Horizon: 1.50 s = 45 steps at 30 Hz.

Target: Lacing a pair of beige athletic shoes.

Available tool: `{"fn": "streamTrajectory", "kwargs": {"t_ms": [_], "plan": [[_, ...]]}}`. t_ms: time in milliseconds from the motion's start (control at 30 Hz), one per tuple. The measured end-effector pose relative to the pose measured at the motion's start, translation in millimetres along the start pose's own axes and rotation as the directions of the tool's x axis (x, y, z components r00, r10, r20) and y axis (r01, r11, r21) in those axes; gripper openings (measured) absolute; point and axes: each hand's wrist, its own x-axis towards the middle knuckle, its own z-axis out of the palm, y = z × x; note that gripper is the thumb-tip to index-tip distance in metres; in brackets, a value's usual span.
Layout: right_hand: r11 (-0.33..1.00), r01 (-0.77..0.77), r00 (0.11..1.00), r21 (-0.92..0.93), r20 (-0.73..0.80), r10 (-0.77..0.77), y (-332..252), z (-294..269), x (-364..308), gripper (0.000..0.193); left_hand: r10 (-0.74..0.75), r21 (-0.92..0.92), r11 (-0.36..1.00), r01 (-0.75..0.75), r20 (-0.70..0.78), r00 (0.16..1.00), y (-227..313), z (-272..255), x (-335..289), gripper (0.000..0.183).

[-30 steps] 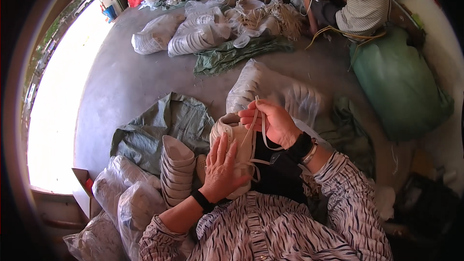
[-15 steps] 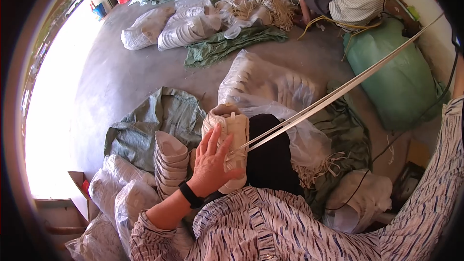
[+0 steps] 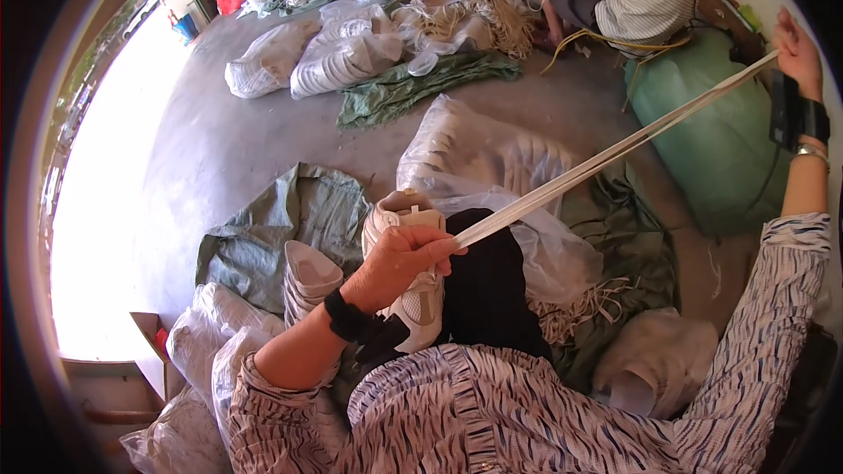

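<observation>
The left hand (image 3: 408,253) lies over the cream shoe with mesh panels (image 3: 423,305), whose long axis runs near to far, and pinches the flat off-white laces (image 3: 527,202) between thumb and fingers. From there the laces stretch straight, slanting far right, to the right hand (image 3: 797,48), fingers curled around them, well apart from the shoe.
</observation>
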Motion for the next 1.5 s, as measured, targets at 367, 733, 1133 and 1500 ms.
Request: {"fn": "streamTrajectory", "kwargs": {"t_ms": [367,733,1133,1500], "plan": [[0.711,-0.691,0.711,0.135,0.304,0.634,376,450,53,0.017,0.004,0.346,0.937,0.038,-0.121,0.993,6,8,-17,0.019],[0.835,-0.55,0.825,-0.028,-0.174,0.537,414,498,40,0.014,0.197,0.606,0.788,0.109,-0.415,0.888,-49,-3,-74,0.017],[0.776,-0.262,0.963,-0.573,-0.204,0.174,426,510,42,0.012,0.22,0.736,0.677,0.017,-0.225,0.949,-37,-20,-75,0.016],[0.902,-0.195,0.961,-0.385,-0.258,0.098,416,506,35,0.01,0.487,0.927,0.366,-0.082,-0.116,0.866,-60,0,-57,0.019]]}}
